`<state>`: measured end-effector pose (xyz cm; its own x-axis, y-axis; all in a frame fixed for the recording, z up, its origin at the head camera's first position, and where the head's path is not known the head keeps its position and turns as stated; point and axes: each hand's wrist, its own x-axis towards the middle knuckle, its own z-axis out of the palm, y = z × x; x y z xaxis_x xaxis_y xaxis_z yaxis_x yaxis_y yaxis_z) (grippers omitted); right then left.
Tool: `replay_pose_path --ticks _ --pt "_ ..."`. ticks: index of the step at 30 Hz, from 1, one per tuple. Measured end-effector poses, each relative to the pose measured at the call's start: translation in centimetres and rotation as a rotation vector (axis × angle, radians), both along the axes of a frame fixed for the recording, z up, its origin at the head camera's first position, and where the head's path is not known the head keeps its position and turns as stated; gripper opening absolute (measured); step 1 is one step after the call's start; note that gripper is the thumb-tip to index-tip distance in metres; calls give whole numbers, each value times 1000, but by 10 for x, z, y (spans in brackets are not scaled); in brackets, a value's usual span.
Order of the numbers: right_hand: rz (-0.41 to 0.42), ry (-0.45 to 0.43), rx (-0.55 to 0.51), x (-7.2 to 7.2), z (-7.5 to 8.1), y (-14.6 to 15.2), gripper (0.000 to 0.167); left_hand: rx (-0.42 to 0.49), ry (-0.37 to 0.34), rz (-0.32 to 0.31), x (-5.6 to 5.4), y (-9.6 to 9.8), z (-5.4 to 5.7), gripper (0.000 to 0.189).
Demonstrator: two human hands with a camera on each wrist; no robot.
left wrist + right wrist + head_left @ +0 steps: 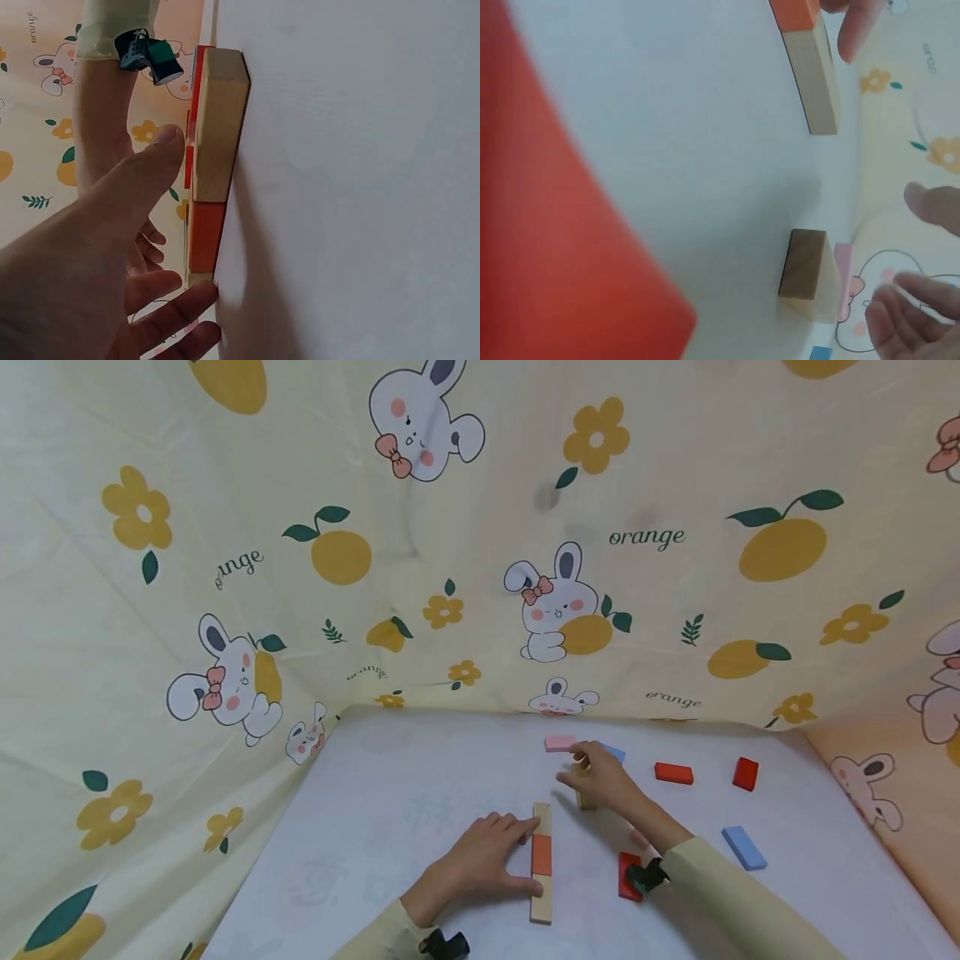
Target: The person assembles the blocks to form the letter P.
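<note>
Wooden blocks (pixel 541 903) sit beside wide-spread left hand (pixel 483 857) and half-spread right hand (pixel 604 781).

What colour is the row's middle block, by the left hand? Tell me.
Orange; the middle block shows best in the head view, whole between its neighbours.

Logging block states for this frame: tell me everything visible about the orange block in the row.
The orange block is smooth and straight-edged, perhaps painted wood. It lies on the white tabletop, mid-row, end to end with the nearer wooden block and the farther wooden block, seemingly touching both. The left hand spans beside it, thumb and index finger at those neighbours, leaving its top uncovered.
</note>
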<state>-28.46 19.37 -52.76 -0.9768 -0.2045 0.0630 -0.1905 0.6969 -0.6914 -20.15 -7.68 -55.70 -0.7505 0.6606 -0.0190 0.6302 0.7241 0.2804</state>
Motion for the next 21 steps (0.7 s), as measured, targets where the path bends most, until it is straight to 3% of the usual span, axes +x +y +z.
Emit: replay_pose_path --ticks 5,11,21 --pt "-94 -51 15 -10 -4 -2 72 -18 -10 -5 -2 1 1 103" --pt "-149 -109 30 -22 -8 -5 79 -29 -9 -5 -2 1 0 102" --pt "-188 -89 71 -36 -16 -14 80 -39 -12 2 0 0 0 100"
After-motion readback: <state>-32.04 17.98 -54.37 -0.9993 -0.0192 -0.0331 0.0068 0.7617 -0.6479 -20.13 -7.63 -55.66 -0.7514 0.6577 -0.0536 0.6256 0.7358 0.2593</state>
